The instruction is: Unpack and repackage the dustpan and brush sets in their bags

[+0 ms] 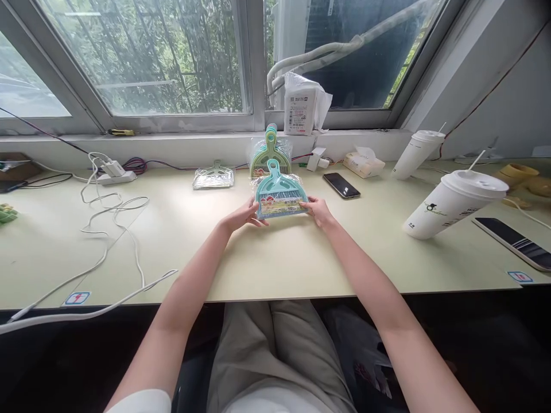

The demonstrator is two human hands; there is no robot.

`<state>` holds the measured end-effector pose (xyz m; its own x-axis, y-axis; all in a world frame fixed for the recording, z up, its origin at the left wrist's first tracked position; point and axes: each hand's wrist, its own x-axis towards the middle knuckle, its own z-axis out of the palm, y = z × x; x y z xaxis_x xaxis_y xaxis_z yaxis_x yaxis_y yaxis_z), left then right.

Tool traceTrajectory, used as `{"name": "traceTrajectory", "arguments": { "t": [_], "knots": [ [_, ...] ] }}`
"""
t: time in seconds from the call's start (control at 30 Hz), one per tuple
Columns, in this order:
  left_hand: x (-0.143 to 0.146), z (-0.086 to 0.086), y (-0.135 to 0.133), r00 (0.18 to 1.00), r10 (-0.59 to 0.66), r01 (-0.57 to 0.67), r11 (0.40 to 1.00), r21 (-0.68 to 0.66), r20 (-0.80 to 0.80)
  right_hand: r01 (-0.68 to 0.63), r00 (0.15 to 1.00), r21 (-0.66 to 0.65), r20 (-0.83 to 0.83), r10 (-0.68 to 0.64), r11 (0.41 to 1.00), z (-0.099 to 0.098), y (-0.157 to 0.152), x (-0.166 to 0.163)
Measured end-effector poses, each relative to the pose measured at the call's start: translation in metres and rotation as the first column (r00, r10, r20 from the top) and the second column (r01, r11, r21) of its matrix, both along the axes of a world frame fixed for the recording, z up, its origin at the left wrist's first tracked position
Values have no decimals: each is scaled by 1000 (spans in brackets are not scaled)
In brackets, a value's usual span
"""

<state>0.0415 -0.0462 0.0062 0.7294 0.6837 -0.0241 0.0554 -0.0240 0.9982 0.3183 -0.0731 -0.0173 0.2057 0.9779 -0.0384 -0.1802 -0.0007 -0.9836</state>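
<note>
A light-blue mini dustpan and brush set in clear wrapping, with a printed label across its bristles, is held upright between my two hands. My left hand grips its left edge, some fingers reaching under the lower corner. At the right edge my right hand pinches it with the thumb in front. Right behind it, several similar green and blue dustpan sets stand in a row against the sill wall. Another wrapped dustpan set lies flat to the left, its handle pointing away.
Behind to the right are a phone and a tissue pack. Two white cups and a second phone occupy the right side. White cables sprawl from a power strip on the left. Tissues stand on the sill.
</note>
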Motion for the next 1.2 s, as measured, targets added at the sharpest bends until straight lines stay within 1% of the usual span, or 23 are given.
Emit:
{"name": "traceTrajectory", "arguments": {
  "t": [0.07,0.13,0.2,0.27,0.3,0.37,0.4,0.43,0.5,0.57,0.67,0.73,0.8,0.87,0.97,1.0,1.07,1.13,1.2],
  "knots": [
    [5,-3,-1,998,49,-44,994,97,-47,72,996,0,45,-72,997,-1,1,-1],
    [12,-11,1,976,196,-174,963,205,-91,156,978,6,137,-155,988,-5,2,-3],
    [20,-20,8,931,353,-310,900,307,-93,230,944,43,233,-234,972,-10,3,-6],
    [24,-28,19,879,469,-394,815,424,-84,272,899,109,326,-293,956,-14,5,-10],
    [25,-31,25,850,519,-417,765,490,-87,274,872,154,377,-313,949,-16,7,-13],
    [23,-32,38,771,626,-435,651,622,-117,251,801,245,491,-343,937,-18,14,-18],
    [21,-31,44,724,675,-426,603,675,-146,234,756,285,548,-358,930,-19,20,-21],
    [19,-29,51,679,712,-407,566,717,-177,217,710,318,597,-373,923,-19,26,-24],
    [16,-26,65,609,761,-365,520,772,-224,188,631,361,668,-394,914,-18,44,-31],
    [17,-25,80,557,798,-358,479,802,-228,174,580,392,701,-416,903,-18,63,-39],
    [22,-28,103,479,858,-439,419,795,-189,187,545,436,700,-462,880,-20,91,-50],
    [27,-32,117,450,878,-497,397,772,-162,203,542,449,689,-482,870,-22,105,-53],
    [31,-34,129,459,877,-549,407,730,-144,217,536,437,694,-481,873,-23,117,-52],
    [34,-35,140,458,881,-613,412,674,-121,237,512,417,714,-478,877,-24,127,-49],
    [36,-34,155,394,914,-687,362,630,-96,289,452,430,726,-518,855,-23,142,-42],
    [37,-34,160,385,917,-686,358,633,-102,295,437,446,724,-534,845,-23,147,-40],
    [38,-33,168,403,904,-652,392,649,-141,276,427,468,723,-543,840,-24,155,-36],
    [40,-34,171,430,884,-609,434,664,-184,229,435,449,747,-503,864,-26,161,-34],
    [41,-33,170,433,880,-592,440,675,-194,201,448,391,779,-439,898,-28,164,-34]
  ]
}}
